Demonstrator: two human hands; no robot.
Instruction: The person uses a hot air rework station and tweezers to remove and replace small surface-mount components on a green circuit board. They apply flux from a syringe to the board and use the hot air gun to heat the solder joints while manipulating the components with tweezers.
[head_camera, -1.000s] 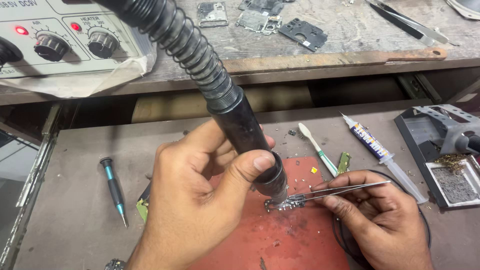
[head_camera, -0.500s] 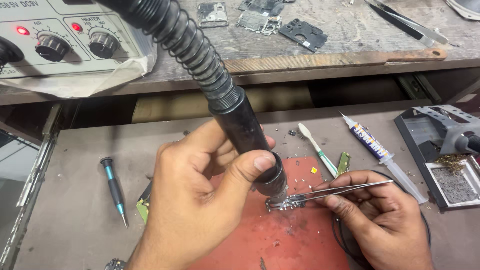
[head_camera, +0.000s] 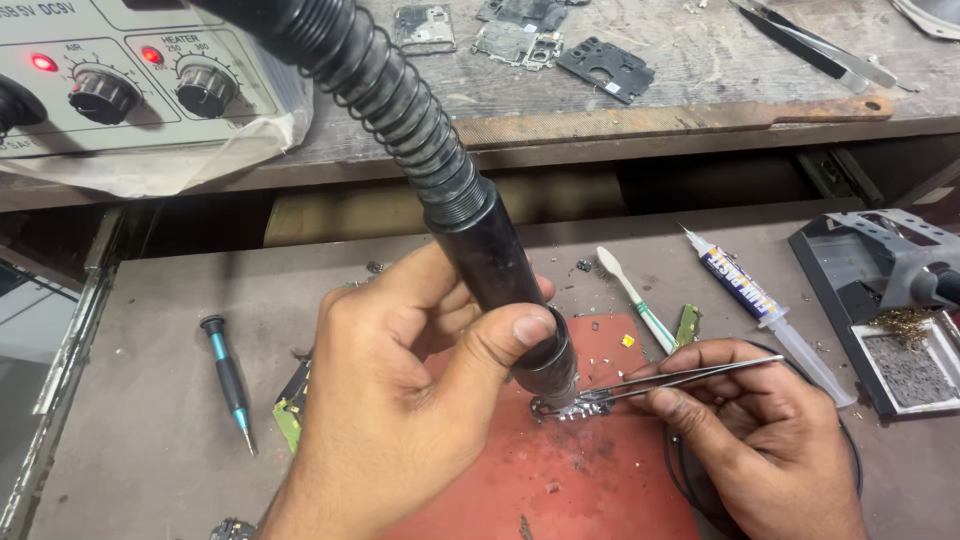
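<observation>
1. The left hand (head_camera: 400, 400) has its fingers wrapped tight around the black hot-air handpiece with ribbed hose (head_camera: 500, 270), nozzle just above the small metal circuit part (head_camera: 570, 407).
2. The right hand (head_camera: 750, 440) pinches thin steel tweezers (head_camera: 690, 377), whose tips touch that part.
3. The part lies on the red work mat (head_camera: 600, 480).
4. Right of the mat lies a white toothbrush (head_camera: 635, 298); left, a teal-handled screwdriver (head_camera: 228, 378).
5. Risk, I'd say: heat lingering could scorch the part or mat; a tweezer slip could flick it away.

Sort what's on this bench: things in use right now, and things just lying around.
In use: left hand gripping hot-air wand; right hand holding tweezers; small circuit piece; red mat.

Lying about: screwdriver, toothbrush, syringe, phone parts.
</observation>
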